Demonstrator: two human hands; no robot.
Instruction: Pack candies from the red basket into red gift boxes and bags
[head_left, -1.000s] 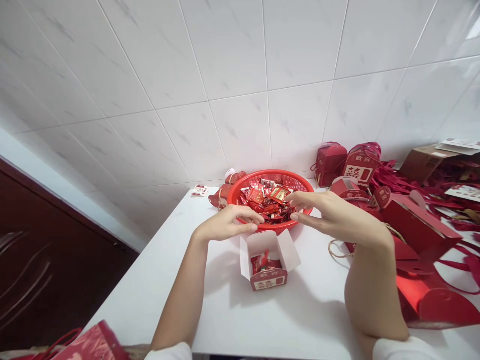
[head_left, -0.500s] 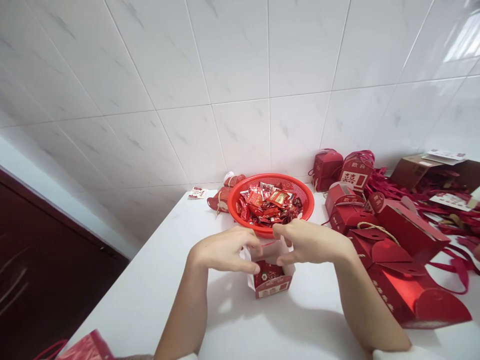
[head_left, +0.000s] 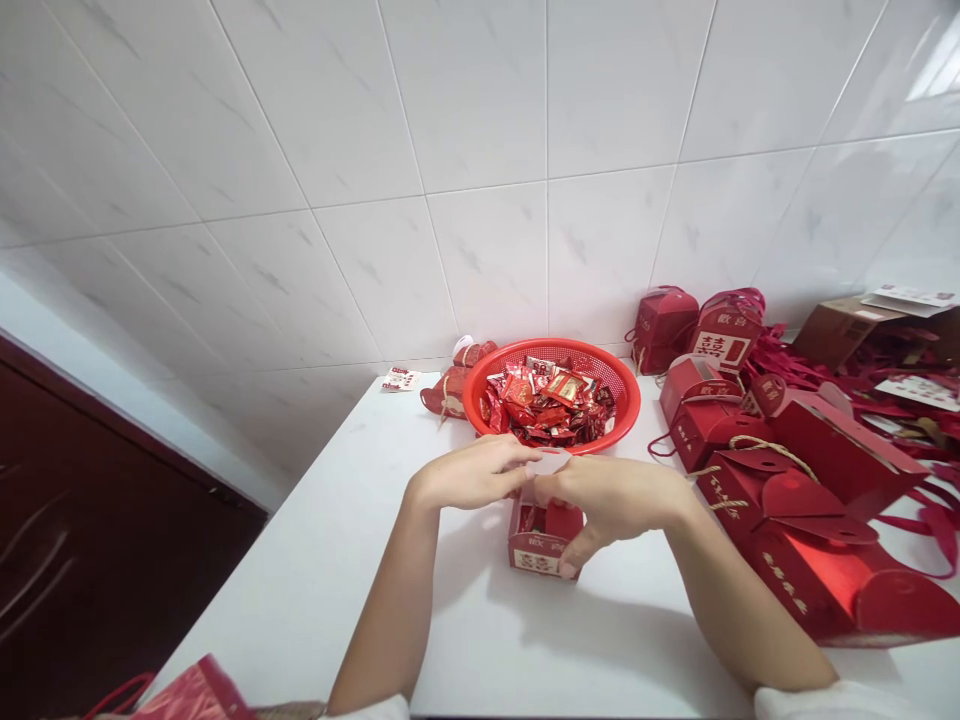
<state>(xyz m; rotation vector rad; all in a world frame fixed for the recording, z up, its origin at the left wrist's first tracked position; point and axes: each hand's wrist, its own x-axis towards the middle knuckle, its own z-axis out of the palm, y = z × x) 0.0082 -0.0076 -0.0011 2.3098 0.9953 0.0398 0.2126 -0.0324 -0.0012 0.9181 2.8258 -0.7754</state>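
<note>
A small red cardboard gift box (head_left: pixel 534 562) with gold lettering and a pale label stands on the white table in front of me. Its top is partly open, and red contents show inside. My left hand (head_left: pixel 472 476) is closed at the back left of the box, fingertips on a raised flap whose pale inner side shows. From the right, my right hand (head_left: pixel 619 497) grips the box, thumb at the front right corner and fingers at the top flaps. Some fingertips are hidden behind the hands and flaps. Right behind is a red plastic basket (head_left: pixel 628 385) of wrapped sweets (head_left: pixel 551 405).
Several red gift boxes (head_left: pixel 847 575) crowd the table's right side. Beyond them are red ribbons (head_left: pixel 787 345) and a brown cardboard box (head_left: pixel 844 325). Red pouches (head_left: pixel 442 396) and a printed card (head_left: pixel 400 380) lie left of the basket. A tiled wall (head_left: pixel 487 250) borders the back.
My hands have moved from spread above the box onto its flaps, folding the sides inward. My right thumb is now at the front corner. The view has shifted slightly.
</note>
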